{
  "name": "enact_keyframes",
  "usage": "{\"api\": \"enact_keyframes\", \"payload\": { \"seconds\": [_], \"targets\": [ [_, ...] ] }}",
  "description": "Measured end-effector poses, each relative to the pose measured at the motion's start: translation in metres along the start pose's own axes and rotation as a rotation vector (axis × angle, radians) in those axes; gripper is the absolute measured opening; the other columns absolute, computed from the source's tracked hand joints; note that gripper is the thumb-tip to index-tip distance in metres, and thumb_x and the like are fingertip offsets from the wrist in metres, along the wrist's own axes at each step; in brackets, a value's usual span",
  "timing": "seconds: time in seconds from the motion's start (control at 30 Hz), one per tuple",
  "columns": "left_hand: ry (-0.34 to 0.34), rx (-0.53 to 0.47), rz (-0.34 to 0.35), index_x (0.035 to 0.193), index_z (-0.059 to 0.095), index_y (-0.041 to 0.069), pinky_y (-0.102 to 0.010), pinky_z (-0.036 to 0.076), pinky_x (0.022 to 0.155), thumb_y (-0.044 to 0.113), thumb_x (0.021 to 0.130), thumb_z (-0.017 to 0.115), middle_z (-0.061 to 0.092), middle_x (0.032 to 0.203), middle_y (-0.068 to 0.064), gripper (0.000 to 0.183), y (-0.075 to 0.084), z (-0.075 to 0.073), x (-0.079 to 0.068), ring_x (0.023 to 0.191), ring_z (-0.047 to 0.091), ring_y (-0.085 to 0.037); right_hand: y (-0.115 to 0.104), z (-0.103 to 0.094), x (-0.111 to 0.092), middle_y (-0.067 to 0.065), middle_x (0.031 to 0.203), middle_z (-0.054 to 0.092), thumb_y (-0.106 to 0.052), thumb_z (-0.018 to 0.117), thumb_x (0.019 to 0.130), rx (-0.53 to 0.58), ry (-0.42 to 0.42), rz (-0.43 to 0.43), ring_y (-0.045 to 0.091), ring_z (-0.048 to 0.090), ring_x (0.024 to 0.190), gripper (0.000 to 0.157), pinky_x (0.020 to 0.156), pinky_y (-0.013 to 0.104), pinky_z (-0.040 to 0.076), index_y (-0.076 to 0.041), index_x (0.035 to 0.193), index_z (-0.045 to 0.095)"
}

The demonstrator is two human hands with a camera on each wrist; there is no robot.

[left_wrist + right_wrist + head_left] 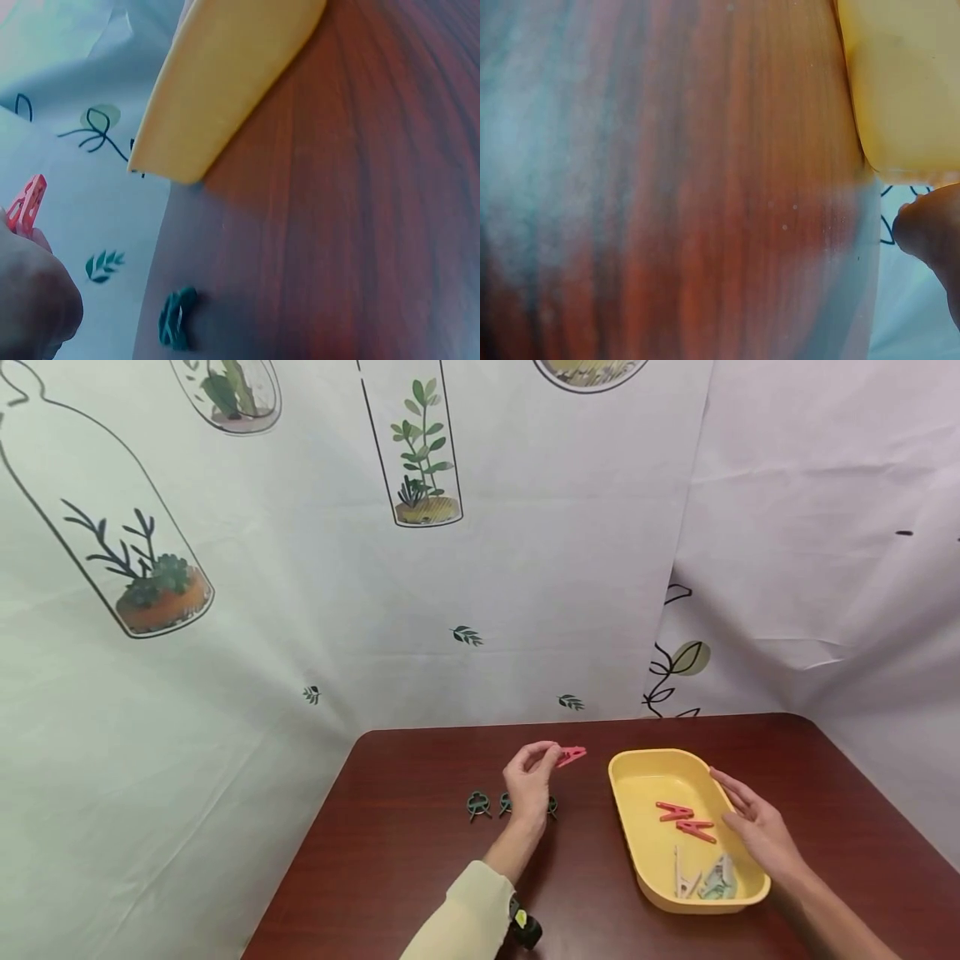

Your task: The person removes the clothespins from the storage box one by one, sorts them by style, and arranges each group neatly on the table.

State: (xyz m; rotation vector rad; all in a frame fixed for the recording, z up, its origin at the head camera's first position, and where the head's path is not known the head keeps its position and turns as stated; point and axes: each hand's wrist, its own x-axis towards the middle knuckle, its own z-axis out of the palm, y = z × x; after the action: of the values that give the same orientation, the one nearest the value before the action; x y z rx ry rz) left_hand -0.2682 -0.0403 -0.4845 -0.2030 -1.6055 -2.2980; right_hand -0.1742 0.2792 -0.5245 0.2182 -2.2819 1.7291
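Observation:
In the head view my left hand (531,777) pinches a red clothespin (572,755) by one end, raised over the far part of the table. The left wrist view shows the same red clothespin (27,201) at the left edge, above the fingers. Below and behind that hand sit dark green clips (478,805) in a row, partly covered by the wrist. My right hand (761,827) grips the right rim of a yellow plastic basin (626,818), thumb over the inner side. Inside the basin lie two red clothespins (694,831), a whitish clothespin (684,877) and a pale green patterned clip (720,878).
The dark reddish-brown table (375,860) meets a white cloth backdrop (525,568) printed with plants in jars. A black device (525,928) is worn at the left wrist. The basin's walls stand up around its contents, right of the green clips.

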Motion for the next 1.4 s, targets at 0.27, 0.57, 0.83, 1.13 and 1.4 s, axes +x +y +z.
{"api": "enact_keyframes", "payload": {
  "seconds": [0.27,0.57,0.83,1.13,1.4],
  "targets": [
    [0.028,0.010,-0.042,0.106,0.077,-0.008,-0.025,0.061,0.079,0.002,0.094,0.080,0.078,0.099,-0.017,0.016,0.003,-0.036,-0.001,0.087,0.076,-0.015,0.001,0.000,0.000,-0.030,0.151,0.044,0.007,0.047,0.107,0.005,0.000,0.000,-0.025,0.046,0.121,0.055,0.087,0.009,0.051,0.005,0.161,0.036],
    [0.062,0.039,-0.079,0.105,0.075,-0.013,-0.023,0.060,0.076,-0.002,0.093,0.080,0.078,0.096,-0.018,0.017,0.006,-0.074,-0.006,0.084,0.074,-0.011,0.001,0.000,0.000,-0.033,0.148,0.045,0.008,0.048,0.107,0.010,0.003,-0.003,-0.025,0.047,0.120,0.056,0.087,0.009,0.051,0.004,0.161,0.037],
    [0.052,0.076,-0.145,0.111,0.072,-0.015,-0.028,0.062,0.081,0.004,0.094,0.081,0.077,0.098,-0.016,0.027,0.013,-0.105,-0.016,0.085,0.075,-0.011,0.001,0.001,0.000,-0.031,0.149,0.045,0.007,0.049,0.106,-0.023,0.008,0.003,-0.026,0.046,0.120,0.056,0.086,0.008,0.051,0.004,0.161,0.037],
    [0.073,0.073,-0.139,0.103,0.070,-0.020,-0.023,0.061,0.074,-0.003,0.091,0.081,0.076,0.087,-0.008,0.024,0.015,-0.127,-0.026,0.079,0.073,-0.008,0.000,0.001,-0.001,-0.031,0.150,0.044,0.007,0.049,0.106,-0.026,0.005,0.002,-0.026,0.046,0.120,0.056,0.086,0.008,0.050,0.004,0.161,0.037],
    [0.083,0.114,-0.214,0.105,0.071,-0.018,-0.023,0.060,0.076,-0.001,0.091,0.082,0.078,0.090,-0.012,0.025,0.022,-0.144,-0.037,0.081,0.074,-0.010,0.000,0.000,0.000,-0.034,0.148,0.045,0.009,0.049,0.105,-0.001,0.005,-0.019,-0.025,0.046,0.121,0.057,0.086,0.009,0.051,0.004,0.161,0.037]
  ]
}}
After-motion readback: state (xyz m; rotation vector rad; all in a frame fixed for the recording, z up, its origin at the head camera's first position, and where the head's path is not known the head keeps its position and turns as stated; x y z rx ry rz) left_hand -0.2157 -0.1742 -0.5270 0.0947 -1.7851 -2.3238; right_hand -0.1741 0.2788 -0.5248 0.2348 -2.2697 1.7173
